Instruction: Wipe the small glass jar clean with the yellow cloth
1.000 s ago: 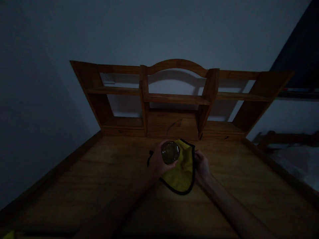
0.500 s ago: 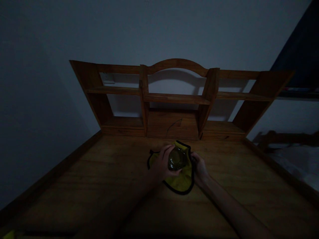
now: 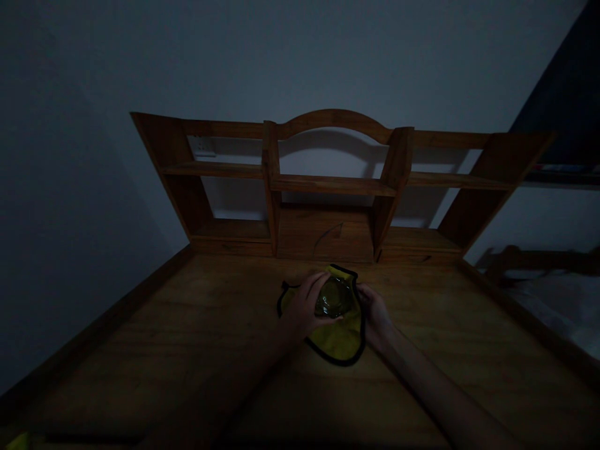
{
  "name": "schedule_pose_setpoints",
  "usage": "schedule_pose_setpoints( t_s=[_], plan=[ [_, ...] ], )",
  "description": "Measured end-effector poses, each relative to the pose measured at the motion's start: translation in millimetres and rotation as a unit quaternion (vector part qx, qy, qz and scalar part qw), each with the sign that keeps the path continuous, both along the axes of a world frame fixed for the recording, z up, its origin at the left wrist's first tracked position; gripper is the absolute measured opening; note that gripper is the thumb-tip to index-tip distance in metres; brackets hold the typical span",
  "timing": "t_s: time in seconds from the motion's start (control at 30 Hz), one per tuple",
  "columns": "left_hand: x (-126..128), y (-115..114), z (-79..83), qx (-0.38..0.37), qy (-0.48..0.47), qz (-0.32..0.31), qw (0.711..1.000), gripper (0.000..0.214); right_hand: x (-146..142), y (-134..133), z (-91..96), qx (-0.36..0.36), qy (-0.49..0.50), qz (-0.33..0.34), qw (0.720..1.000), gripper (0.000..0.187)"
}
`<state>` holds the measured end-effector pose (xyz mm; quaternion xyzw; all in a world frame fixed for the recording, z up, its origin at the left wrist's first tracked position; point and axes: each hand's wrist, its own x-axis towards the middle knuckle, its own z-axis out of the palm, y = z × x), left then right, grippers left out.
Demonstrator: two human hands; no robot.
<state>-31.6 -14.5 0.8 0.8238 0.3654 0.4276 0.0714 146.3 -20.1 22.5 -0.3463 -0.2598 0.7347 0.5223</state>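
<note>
In dim light, my left hand [image 3: 307,306] grips a dark, clear glass dish [image 3: 334,297] from its left side, thumb in front and fingers behind. Under and around the glass lies a yellow cloth [image 3: 340,342] with black edging. Its right edge is pinched by my right hand [image 3: 374,312], whose fingertips are partly hidden behind the fold. The cloth is raised against the right side of the glass, while its rounded front part spreads toward me.
A wooden desk [image 3: 187,337] carries a shelf unit [image 3: 332,185] with drawers along its back. A wall socket [image 3: 204,147] shows behind the left shelves. Something yellow [image 3: 19,442] sits at the lower left corner. Beyond the desk's right edge is white bedding-like fabric [image 3: 557,312].
Hardly anything differs. The glass dish has tilted or shifted very slightly in my left hand, and my right hand has moved a touch along the cloth's edge.
</note>
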Motion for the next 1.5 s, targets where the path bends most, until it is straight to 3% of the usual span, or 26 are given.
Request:
schedule_pose_setpoints(
  t_s=[0.33,0.87,1.17,1.37,1.5],
  plan=[
    [3,-4,2.0,-0.026,-0.016,-0.017,0.999,0.084,2,2,-1.5,-0.029,0.031,0.035,0.999,0.016],
    [2,-8,6.4,-0.015,0.002,-0.035,0.999,0.083,3,9,-3.8,-0.032,0.020,0.030,0.999,0.017],
    [3,-8,5.0,-0.010,0.003,-0.032,0.999,0.083,3,13,-12.4,0.007,-0.006,0.051,0.999,0.023],
    [2,-8,5.7,-0.018,0.016,-0.023,0.999,0.083,10,14,-8.3,0.085,-0.070,0.001,0.994,0.024],
    [4,-7,4.0,-0.021,-0.010,0.012,1.000,0.083,9,12,-4.6,0.085,-0.057,0.004,0.995,0.024]
  ],
)
